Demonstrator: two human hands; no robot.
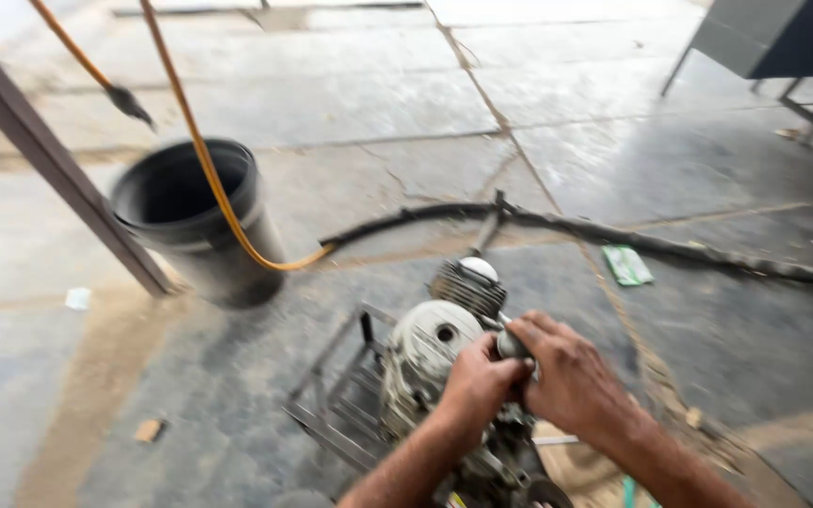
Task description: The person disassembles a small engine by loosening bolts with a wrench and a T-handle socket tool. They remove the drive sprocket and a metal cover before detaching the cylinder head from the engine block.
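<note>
Going left to right from my head cam: far left there's a slanted grey-brown metal post [49, 155] cutting across the corner, and just beside its foot a round black plastic bucket [195, 216] standing upright on the cracked grey concrete floor [369, 103]. A thin orange hose [201, 150] drops down across the bucket's front and curls off to the right, where it meets a thick dirty black hose [613, 233] that snakes across the floor toward the right edge. Near that black hose lies a small flat green packet [628, 264].

Now the bit that matters. The small grimy grey engine with a finned cylinder [444, 343] sits low in the middle, on a dark metal frame [331, 404] resting on the floor. Its long axis runs away from me, cylinder end pointing up the picture, so it lies straight ahead of and below both hands.

My left hand [477, 386] is curled shut against the engine's right side, just under the round casing. My right hand [571, 376] comes in from the right and is closed down over a small shiny metal part [508, 344] sticking out of the engine; whether the fingers are pinching it or just covering it, I can't tell through the blur. The two hands are touching each other, both right on the engine, neither really nearer.

Top right, a dark blue-grey metal cabinet on legs [773, 33], well apart from all this.
</note>
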